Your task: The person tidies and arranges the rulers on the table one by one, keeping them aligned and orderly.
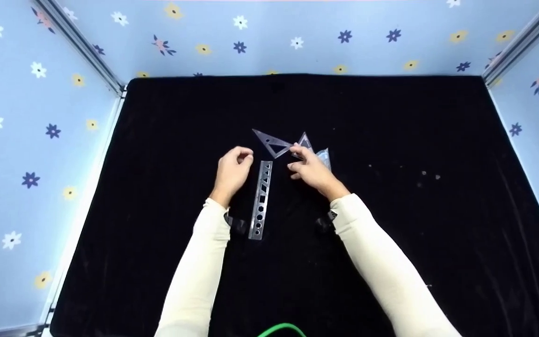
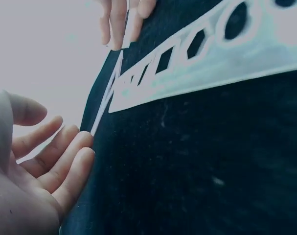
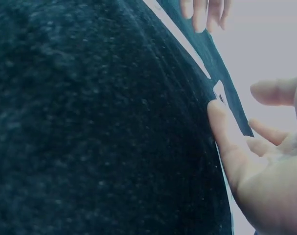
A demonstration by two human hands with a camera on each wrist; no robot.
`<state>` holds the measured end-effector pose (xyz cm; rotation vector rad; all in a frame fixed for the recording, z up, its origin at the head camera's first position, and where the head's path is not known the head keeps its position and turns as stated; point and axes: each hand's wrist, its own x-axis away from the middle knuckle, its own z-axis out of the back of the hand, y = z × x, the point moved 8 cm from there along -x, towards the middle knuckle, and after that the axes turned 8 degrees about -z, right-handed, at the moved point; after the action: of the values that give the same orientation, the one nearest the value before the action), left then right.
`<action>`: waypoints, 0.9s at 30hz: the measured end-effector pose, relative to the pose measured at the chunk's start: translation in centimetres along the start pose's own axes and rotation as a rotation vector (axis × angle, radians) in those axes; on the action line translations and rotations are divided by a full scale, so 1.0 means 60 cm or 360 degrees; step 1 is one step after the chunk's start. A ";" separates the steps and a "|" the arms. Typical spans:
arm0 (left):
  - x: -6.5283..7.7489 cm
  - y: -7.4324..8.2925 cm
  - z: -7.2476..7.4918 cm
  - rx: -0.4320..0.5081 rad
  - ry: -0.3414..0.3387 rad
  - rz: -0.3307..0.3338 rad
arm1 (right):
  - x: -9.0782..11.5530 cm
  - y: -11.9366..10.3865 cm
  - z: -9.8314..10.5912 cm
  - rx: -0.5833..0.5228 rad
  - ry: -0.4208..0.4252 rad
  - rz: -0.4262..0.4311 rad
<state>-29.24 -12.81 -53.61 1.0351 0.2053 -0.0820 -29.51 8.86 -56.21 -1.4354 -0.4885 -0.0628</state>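
Note:
A clear stencil ruler (image 1: 257,201) with cut-out shapes lies lengthwise between the forearms. Just left of its far end is my left hand (image 1: 232,171), fingers loosely bent and holding nothing. My right hand (image 1: 316,171) reaches in from the right, its index fingertip at the corner of a clear set square (image 1: 274,140) beyond the ruler. A second, smaller set square (image 1: 304,136) shows behind those fingers, partly hidden. Beside it, a bluish clear piece with a curved edge (image 1: 324,157) is half covered by the hand. In the right wrist view, the right fingers (image 3: 224,122) are spread apart.
Black cloth (image 1: 194,107) covers the table. Blue flowered panels (image 1: 269,42) in metal frames stand around the back and sides. Several small specks (image 1: 424,173) lie on the cloth to the right. A green curved cord (image 1: 282,326) shows at the front edge.

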 end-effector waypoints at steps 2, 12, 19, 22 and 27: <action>-0.011 -0.004 -0.011 0.0034 -0.0032 0.0022 | -0.001 0.002 0.003 -0.0009 0.0002 -0.0019; -0.049 -0.007 -0.045 -0.0012 -0.0155 0.0089 | -0.004 0.002 0.009 0.0249 0.0112 0.0055; -0.066 -0.025 -0.051 -0.0147 -0.0245 0.0148 | -0.004 0.002 0.008 0.0403 0.0249 0.0013; -0.076 -0.033 -0.050 -0.0223 -0.0268 0.0221 | -0.006 -0.002 0.006 0.0434 0.0278 0.0027; -0.089 -0.037 -0.049 -0.0334 -0.0342 0.0317 | -0.008 -0.006 0.004 0.0439 0.0299 0.0025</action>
<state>-35.24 -11.55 -55.85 0.8258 -0.0839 0.0095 -30.11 8.91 -56.04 -1.1499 -0.3176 -0.1123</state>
